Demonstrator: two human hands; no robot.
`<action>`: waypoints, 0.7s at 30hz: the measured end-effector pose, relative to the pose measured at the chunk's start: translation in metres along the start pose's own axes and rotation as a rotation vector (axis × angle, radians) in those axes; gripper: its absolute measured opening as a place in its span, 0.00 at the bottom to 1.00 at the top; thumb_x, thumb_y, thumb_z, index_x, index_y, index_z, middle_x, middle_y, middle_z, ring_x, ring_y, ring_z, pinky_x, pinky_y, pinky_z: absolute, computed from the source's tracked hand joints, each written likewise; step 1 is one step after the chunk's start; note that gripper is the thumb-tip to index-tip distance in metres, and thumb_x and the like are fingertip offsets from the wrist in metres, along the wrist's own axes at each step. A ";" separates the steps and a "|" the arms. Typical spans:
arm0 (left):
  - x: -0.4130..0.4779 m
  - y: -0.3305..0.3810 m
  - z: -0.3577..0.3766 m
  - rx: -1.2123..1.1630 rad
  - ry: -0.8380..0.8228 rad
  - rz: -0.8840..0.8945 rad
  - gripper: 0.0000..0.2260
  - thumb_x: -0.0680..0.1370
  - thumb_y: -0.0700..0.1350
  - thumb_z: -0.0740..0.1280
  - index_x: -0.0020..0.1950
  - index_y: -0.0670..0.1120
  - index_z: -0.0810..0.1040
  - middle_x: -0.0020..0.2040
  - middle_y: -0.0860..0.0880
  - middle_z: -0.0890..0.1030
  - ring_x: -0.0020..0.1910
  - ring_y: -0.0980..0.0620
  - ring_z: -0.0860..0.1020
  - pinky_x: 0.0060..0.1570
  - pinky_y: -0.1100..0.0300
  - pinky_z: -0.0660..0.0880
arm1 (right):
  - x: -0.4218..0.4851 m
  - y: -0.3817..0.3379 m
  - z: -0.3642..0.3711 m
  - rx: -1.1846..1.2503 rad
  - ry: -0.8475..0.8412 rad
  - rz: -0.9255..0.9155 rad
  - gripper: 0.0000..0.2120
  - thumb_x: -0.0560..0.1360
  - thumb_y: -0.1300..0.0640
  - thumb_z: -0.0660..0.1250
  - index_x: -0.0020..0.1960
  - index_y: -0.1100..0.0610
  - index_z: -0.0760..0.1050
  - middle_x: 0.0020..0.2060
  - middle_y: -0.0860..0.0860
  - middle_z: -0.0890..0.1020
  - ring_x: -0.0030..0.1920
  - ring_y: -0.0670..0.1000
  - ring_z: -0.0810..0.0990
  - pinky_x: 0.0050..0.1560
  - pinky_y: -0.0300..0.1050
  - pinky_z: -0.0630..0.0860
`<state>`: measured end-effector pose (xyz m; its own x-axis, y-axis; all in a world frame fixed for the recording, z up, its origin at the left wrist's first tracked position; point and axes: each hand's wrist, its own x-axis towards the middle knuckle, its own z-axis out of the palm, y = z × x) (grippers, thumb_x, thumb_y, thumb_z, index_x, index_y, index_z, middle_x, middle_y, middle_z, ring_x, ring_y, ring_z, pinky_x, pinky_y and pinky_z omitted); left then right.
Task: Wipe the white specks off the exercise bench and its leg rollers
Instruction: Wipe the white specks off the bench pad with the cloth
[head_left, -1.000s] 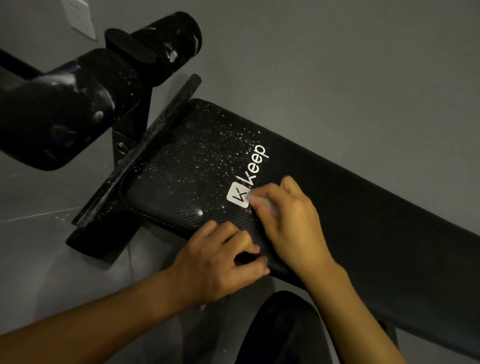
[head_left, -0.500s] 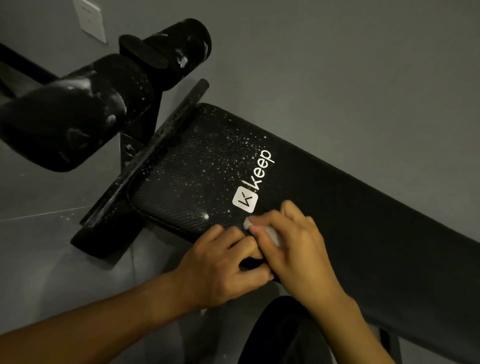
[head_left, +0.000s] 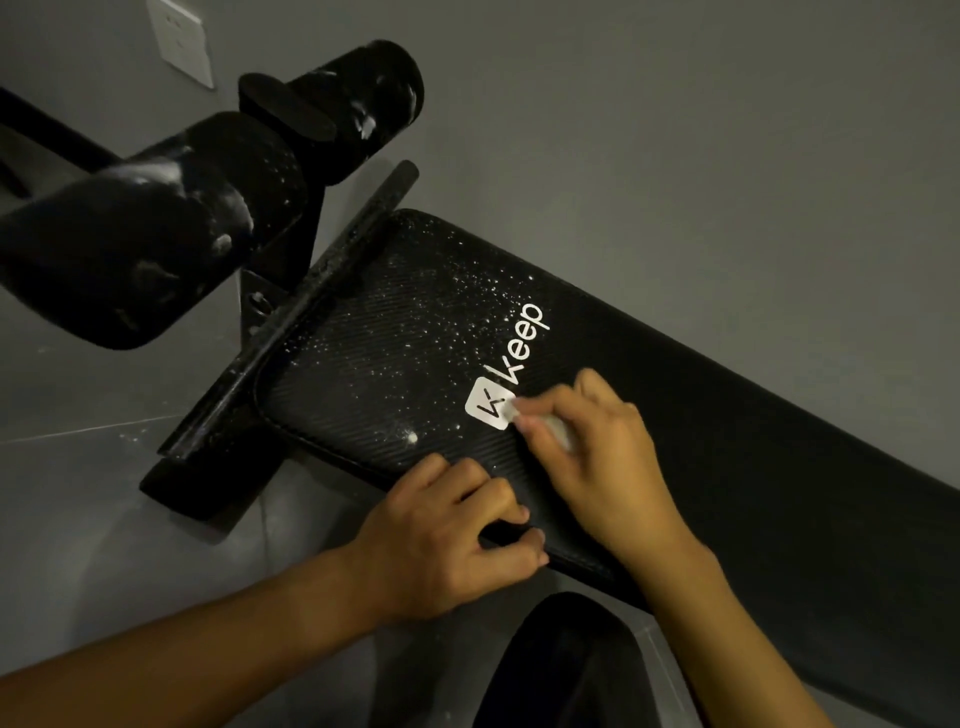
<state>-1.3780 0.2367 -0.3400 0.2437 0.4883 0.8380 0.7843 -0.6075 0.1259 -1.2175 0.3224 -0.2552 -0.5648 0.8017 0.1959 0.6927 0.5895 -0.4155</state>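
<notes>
Our left hand (head_left: 457, 540) grips the near edge of the bench (head_left: 753, 457), while our right hand (head_left: 602, 457) pinches a white wipe (head_left: 555, 431) at the logo (head_left: 491, 410). The bench runs lower right to upper left, its end pointing at the leg rollers (head_left: 156, 234). We judge the pad mid-wipe; next, we sweep toward the specks (head_left: 441, 322).

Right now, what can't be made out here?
Head view only.
Cloth: mostly hidden in the right hand; material unclear.
Bench pad: far end cut off by the right edge.
Near leg roller: end cut off at left edge; glare and specks indistinguishable.
</notes>
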 end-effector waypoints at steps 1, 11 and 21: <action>0.000 0.000 -0.001 0.002 -0.008 -0.001 0.02 0.77 0.51 0.76 0.46 0.55 0.85 0.42 0.53 0.83 0.38 0.51 0.76 0.34 0.54 0.69 | 0.001 0.005 -0.003 -0.017 -0.006 0.017 0.09 0.80 0.45 0.65 0.58 0.42 0.80 0.44 0.41 0.70 0.43 0.42 0.73 0.47 0.50 0.73; 0.002 0.002 -0.002 0.011 -0.030 -0.004 0.03 0.78 0.52 0.76 0.45 0.55 0.86 0.42 0.53 0.83 0.37 0.51 0.76 0.34 0.55 0.69 | 0.109 0.035 0.003 -0.060 0.125 0.282 0.10 0.82 0.47 0.64 0.58 0.50 0.79 0.50 0.48 0.73 0.45 0.44 0.73 0.56 0.53 0.77; 0.002 0.001 -0.002 0.020 -0.023 -0.003 0.04 0.78 0.52 0.76 0.45 0.55 0.86 0.41 0.53 0.83 0.38 0.51 0.75 0.34 0.55 0.69 | 0.091 0.039 -0.002 -0.057 0.077 0.198 0.08 0.81 0.47 0.65 0.56 0.48 0.80 0.50 0.46 0.75 0.49 0.46 0.76 0.55 0.49 0.75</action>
<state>-1.3772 0.2359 -0.3372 0.2538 0.5044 0.8253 0.7962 -0.5935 0.1179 -1.2404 0.4184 -0.2518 -0.3810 0.9062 0.1834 0.8120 0.4228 -0.4023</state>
